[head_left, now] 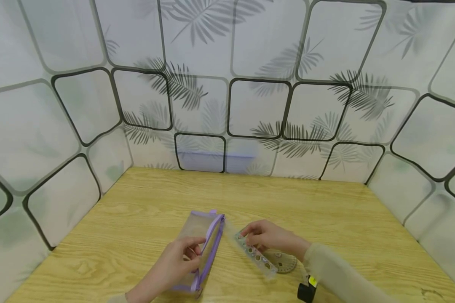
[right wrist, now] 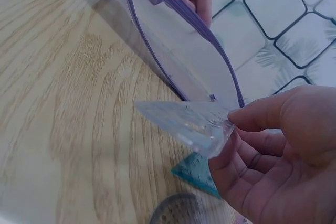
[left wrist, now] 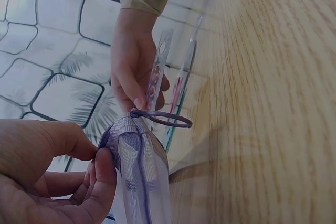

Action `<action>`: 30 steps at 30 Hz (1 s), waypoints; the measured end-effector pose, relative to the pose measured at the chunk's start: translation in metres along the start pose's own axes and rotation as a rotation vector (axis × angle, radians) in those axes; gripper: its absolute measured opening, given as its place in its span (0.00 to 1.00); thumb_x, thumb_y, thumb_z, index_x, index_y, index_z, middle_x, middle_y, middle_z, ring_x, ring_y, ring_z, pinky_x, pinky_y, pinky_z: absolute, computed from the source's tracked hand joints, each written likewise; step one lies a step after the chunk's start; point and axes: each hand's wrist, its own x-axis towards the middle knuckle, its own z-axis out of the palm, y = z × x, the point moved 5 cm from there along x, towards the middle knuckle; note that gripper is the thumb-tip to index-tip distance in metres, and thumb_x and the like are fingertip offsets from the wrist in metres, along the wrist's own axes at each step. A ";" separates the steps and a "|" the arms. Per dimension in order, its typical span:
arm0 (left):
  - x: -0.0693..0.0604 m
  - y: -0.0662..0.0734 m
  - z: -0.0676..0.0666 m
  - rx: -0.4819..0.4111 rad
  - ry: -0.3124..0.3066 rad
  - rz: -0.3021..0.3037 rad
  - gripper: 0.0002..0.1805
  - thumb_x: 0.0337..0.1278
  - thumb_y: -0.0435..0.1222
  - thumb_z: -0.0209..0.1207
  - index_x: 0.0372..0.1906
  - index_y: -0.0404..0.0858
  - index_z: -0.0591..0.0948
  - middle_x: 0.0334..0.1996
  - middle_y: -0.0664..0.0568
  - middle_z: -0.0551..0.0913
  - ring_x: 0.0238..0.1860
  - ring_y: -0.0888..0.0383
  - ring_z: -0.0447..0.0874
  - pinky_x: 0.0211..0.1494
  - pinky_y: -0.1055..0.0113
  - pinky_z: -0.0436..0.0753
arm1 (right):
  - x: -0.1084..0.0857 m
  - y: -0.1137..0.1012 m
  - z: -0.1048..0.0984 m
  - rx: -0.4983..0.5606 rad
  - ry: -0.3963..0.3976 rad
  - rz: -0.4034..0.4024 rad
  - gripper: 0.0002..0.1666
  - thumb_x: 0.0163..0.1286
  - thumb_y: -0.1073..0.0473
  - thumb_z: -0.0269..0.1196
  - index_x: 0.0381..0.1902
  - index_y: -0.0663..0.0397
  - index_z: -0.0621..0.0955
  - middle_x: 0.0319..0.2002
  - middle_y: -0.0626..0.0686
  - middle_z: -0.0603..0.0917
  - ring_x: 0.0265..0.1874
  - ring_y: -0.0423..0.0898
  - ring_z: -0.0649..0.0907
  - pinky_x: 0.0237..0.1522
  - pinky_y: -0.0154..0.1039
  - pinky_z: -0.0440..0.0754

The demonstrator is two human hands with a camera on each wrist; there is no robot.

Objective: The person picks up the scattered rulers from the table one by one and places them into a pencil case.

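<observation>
A translucent pouch (head_left: 197,226) with purple zipper edging lies on the table at the centre left of the head view. My left hand (head_left: 180,259) pinches its zipper edge between thumb and fingers, and the pouch's mouth (right wrist: 184,51) gapes in the right wrist view. My right hand (head_left: 271,237) pinches a clear plastic ruler (head_left: 255,255) with round cut-outs, held tilted beside the pouch. Seen from the right wrist, the ruler (right wrist: 184,124) is in front of the open mouth. Beneath it lie a teal set square (right wrist: 197,173) and a round-edged protractor (head_left: 286,264).
The wooden table (head_left: 155,189) meets patterned curtain walls (head_left: 261,109) at its back and sides. A black device with a yellow mark (head_left: 307,289) is at the right wrist. A purple ring (left wrist: 168,119) hangs from the pouch's zipper end.
</observation>
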 end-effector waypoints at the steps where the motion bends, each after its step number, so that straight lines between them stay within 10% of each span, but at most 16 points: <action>1: 0.000 0.000 0.000 -0.002 0.000 -0.001 0.26 0.51 0.25 0.58 0.59 0.23 0.76 0.35 0.48 0.79 0.30 0.68 0.77 0.30 0.77 0.81 | 0.001 0.000 0.001 0.003 -0.003 0.000 0.19 0.74 0.61 0.55 0.58 0.65 0.77 0.30 0.49 0.80 0.23 0.41 0.74 0.26 0.34 0.74; 30: 0.000 0.003 -0.001 0.019 0.025 0.025 0.25 0.50 0.25 0.57 0.57 0.23 0.78 0.34 0.48 0.79 0.29 0.70 0.77 0.29 0.76 0.82 | 0.032 -0.004 0.025 0.163 0.011 0.087 0.22 0.74 0.59 0.56 0.62 0.63 0.75 0.37 0.51 0.81 0.26 0.39 0.81 0.31 0.33 0.83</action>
